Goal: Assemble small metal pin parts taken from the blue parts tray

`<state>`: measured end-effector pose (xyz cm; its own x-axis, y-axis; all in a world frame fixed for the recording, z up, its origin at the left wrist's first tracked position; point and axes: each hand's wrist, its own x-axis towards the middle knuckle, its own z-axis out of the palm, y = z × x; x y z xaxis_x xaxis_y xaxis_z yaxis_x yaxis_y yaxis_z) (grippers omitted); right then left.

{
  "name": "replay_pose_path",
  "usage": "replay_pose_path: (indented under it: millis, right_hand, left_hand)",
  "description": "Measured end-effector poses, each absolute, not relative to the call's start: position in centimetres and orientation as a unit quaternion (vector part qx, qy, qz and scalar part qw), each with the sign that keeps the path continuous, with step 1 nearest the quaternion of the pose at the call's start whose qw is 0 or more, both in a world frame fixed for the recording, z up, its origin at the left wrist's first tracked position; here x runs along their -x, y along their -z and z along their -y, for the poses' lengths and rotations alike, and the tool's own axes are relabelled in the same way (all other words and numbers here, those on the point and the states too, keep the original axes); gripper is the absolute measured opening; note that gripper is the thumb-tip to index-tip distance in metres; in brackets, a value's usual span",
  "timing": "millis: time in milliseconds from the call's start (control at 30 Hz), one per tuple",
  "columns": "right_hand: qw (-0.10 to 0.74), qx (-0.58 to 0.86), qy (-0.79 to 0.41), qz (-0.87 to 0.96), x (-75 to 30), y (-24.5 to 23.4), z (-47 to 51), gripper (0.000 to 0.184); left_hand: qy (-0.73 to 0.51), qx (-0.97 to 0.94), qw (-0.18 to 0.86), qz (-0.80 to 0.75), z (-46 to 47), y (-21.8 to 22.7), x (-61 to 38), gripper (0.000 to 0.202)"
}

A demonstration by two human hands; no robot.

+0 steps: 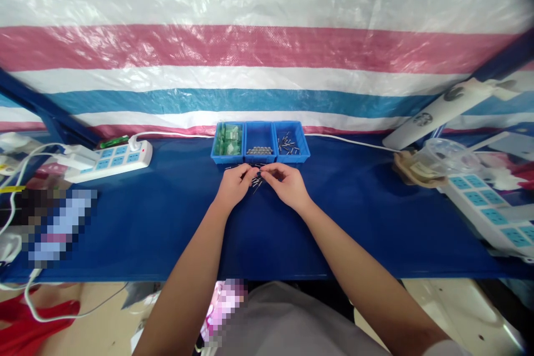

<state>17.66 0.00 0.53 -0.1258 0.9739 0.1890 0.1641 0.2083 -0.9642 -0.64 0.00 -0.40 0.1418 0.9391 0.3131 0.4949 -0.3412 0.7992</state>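
Blue bins [260, 134], three in a row, sit just beyond the left hand [233, 184] and right hand [287, 184], both pinching small pins [255, 180].

I see open blue table [175, 233] on both sides of my hands, three blue bins [260, 142] just behind them blocking the way forward, white power strip [109, 159] far left, another power strip [492, 212] and clear cup [444, 159] far right

I see a white power strip [109, 159] on the table's [158, 222] left. A striped tarp [267, 50] hangs behind; a clear lidded cup [446, 157] sits right.
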Motion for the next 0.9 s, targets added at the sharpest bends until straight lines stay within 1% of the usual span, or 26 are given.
replay_pose_path:
  millis: [167, 367, 500, 567, 733, 900]
  right_hand:
    - [0.458, 0.486, -0.408, 0.622, -17.95, -0.78, -0.04, 0.028]
    - [0.447, 0.497, -0.419, 0.614, -17.82, -0.93, 0.10, 0.038]
    - [0.483, 0.472, -0.423, 0.604, -17.73, -0.66, 0.10, 0.030]
    - [0.493, 0.455, -0.417, 0.614, -17.71, -0.52, 0.05, 0.029]
    - [0.487, 0.454, -0.387, 0.638, -17.58, -0.42, 0.14, 0.021]
    - [0.487, 0.461, -0.381, 0.636, -17.59, -0.48, 0.19, 0.019]
  left_hand:
    - [-0.433, -0.697, 0.291, -0.492, 0.13, 0.36, 0.36, 0.030]
    - [-0.443, -0.695, 0.284, -0.490, 0.21, 0.15, 0.27, 0.027]
    - [-0.444, -0.691, 0.263, -0.506, 0.17, -0.15, 0.44, 0.033]
    - [-0.438, -0.694, 0.256, -0.510, 0.15, -0.20, 0.49, 0.037]
    - [-0.432, -0.700, 0.254, -0.509, 0.13, -0.06, 0.51, 0.042]
    - [-0.434, -0.700, 0.255, -0.506, 0.07, 0.12, 0.52, 0.041]
